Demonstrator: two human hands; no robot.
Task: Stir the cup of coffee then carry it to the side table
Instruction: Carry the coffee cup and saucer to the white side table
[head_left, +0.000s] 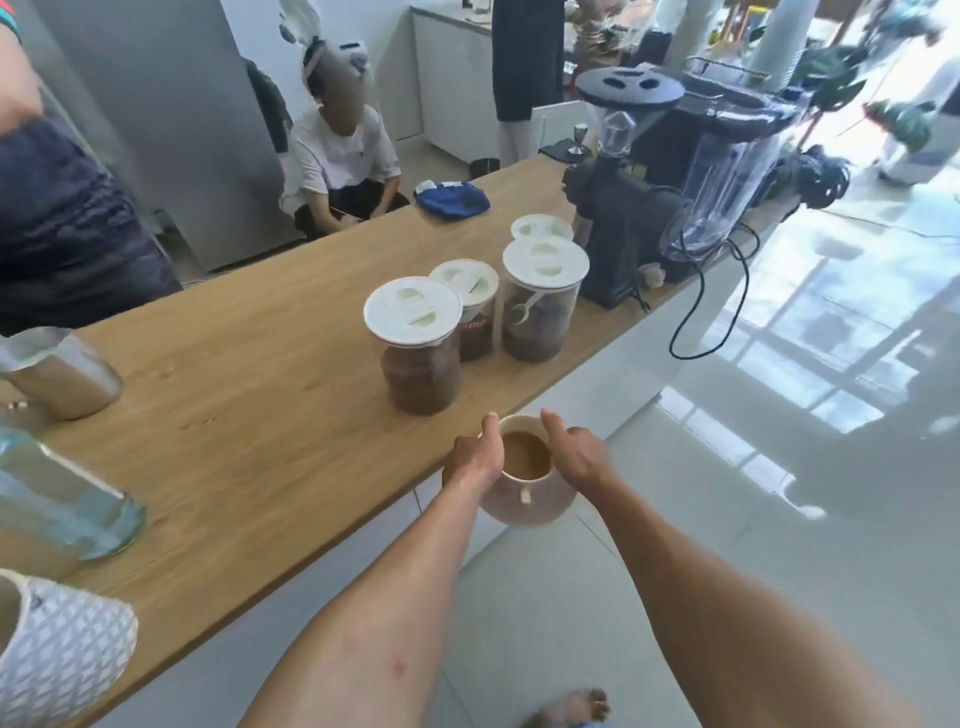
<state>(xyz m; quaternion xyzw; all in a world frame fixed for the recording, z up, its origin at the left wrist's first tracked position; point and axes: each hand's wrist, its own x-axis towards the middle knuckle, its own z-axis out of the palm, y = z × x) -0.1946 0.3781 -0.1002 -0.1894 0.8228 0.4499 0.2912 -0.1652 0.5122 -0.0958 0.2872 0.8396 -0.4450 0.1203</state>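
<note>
A round cream cup of milky coffee (527, 506) is held in the air just off the near edge of the wooden counter (249, 415), over the tiled floor. My left hand (475, 460) wraps the cup's left side with the thumb up along the rim. My right hand (579, 457) holds the right side, thumb raised too. The fingers under the cup are hidden. No spoon is visible in the cup.
Several white-lidded jars of coffee (415, 348) stand on the counter beyond the cup, with a black grinder (623, 218) and a blender jug (722, 182) further right. Glass containers (62, 499) and a patterned mug (62, 654) sit at left. One person sits behind the counter; another stands at left.
</note>
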